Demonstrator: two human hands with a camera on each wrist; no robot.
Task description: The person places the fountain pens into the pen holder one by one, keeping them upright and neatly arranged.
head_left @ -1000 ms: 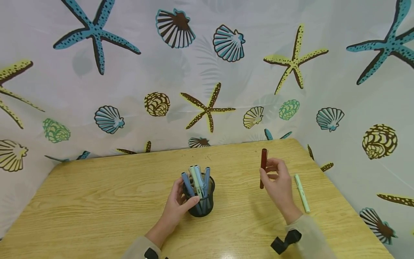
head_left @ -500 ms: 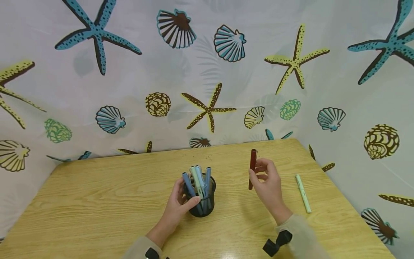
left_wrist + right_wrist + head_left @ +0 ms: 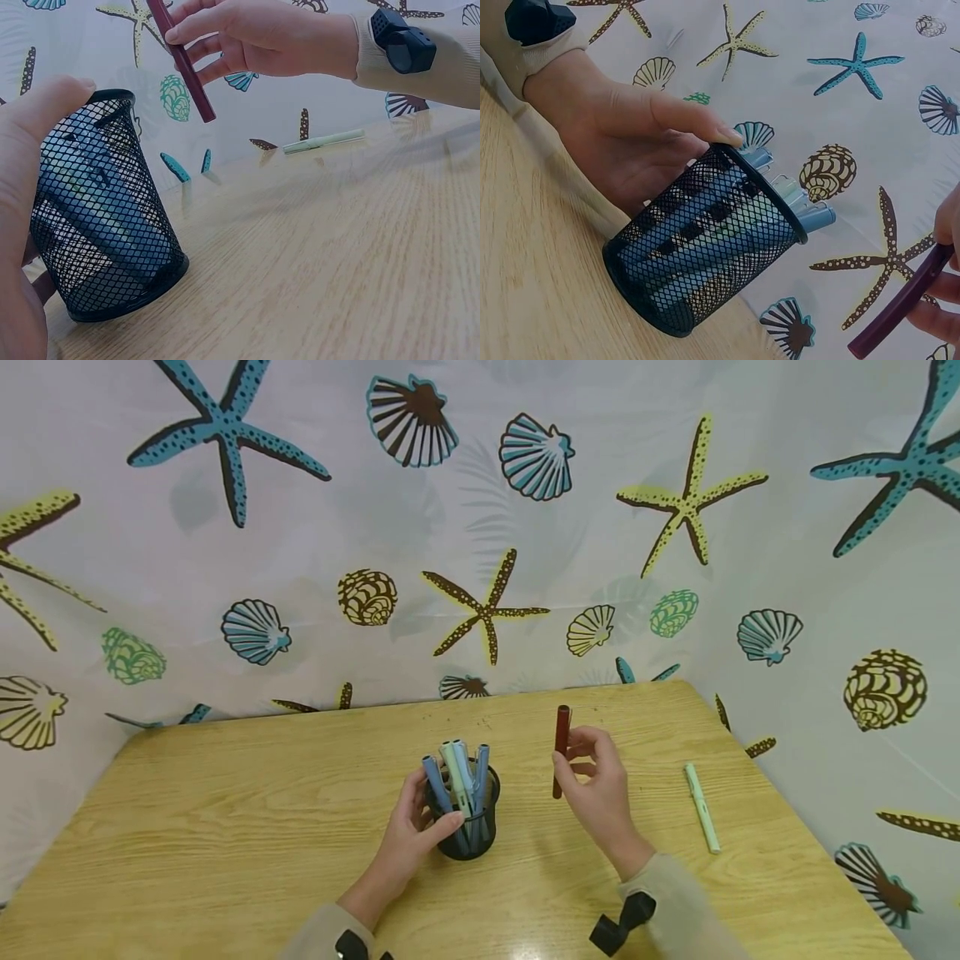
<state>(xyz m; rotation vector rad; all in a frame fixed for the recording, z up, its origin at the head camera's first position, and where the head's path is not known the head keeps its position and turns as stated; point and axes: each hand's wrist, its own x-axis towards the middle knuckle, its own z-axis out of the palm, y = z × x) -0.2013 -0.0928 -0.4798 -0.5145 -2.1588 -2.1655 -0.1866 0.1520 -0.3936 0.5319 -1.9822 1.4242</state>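
Note:
A black mesh pen holder (image 3: 480,843) stands on the table with several blue and pale green pens (image 3: 454,777) in it. My left hand (image 3: 408,827) grips the holder from its left side, the thumb over the front rim. To the right of the holder, my right hand (image 3: 596,785) pinches a dark red pen (image 3: 561,735) upright in the air, apart from the holder. In the left wrist view the red pen (image 3: 184,64) hangs tilted above the table. A pale green pen (image 3: 702,810) lies on the table right of my right hand.
The wooden table (image 3: 247,827) meets a patterned cloth (image 3: 315,527) at its back edge. More of that cloth hangs along the right side. Black bands with small devices (image 3: 622,924) sit on both wrists.
My right hand has moved left with the red pen, closer to the pen holder. My left hand keeps its grip on the holder, which stays in place.

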